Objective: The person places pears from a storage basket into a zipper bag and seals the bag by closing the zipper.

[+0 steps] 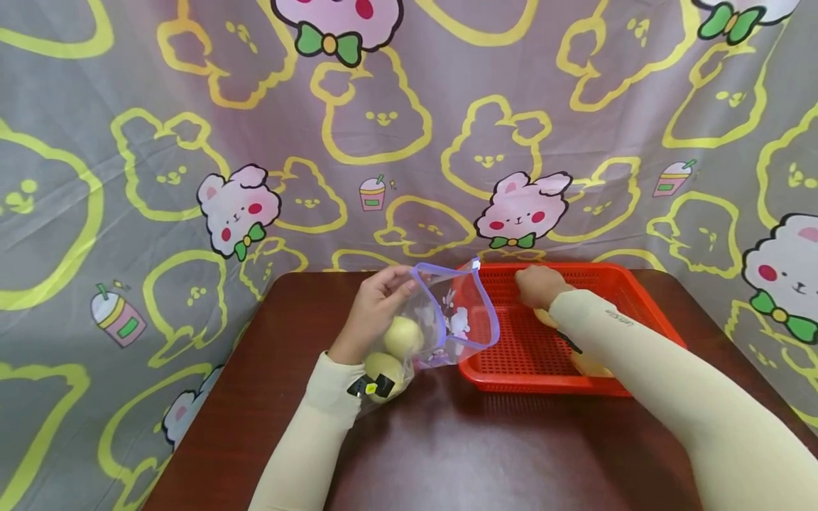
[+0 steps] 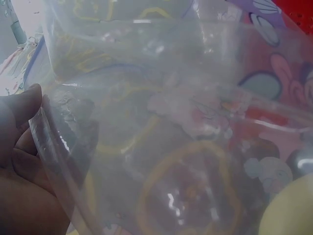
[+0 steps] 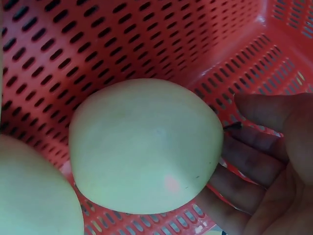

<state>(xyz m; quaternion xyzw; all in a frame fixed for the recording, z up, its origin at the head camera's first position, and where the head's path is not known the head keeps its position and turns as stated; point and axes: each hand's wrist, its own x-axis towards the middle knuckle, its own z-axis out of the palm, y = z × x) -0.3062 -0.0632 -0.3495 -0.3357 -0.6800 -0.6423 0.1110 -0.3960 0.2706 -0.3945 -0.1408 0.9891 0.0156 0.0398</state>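
A clear zip bag [image 1: 442, 333] with purple trim and cartoon prints stands with its mouth wide. My left hand [image 1: 377, 305] pinches its edge between thumb and fingers; the left wrist view shows the film passing under the thumb [image 2: 30, 100]. Inside are two pale yellow pears, an upper pear [image 1: 404, 336] and a lower pear [image 1: 382, 363] partly behind my wrist. My right hand [image 1: 540, 286] is down in a red basket. In the right wrist view its extended fingers [image 3: 249, 156] reach the stem end of a pear [image 3: 146, 147], thumb apart from it.
The red perforated basket [image 1: 530, 385] sits on the dark brown table [image 1: 486, 447], right of the bag. Another pear [image 1: 589, 365] lies in its near right part, partly behind my right sleeve [image 1: 639, 355]. A cartoon-printed curtain [image 1: 441, 163] hangs behind the table.
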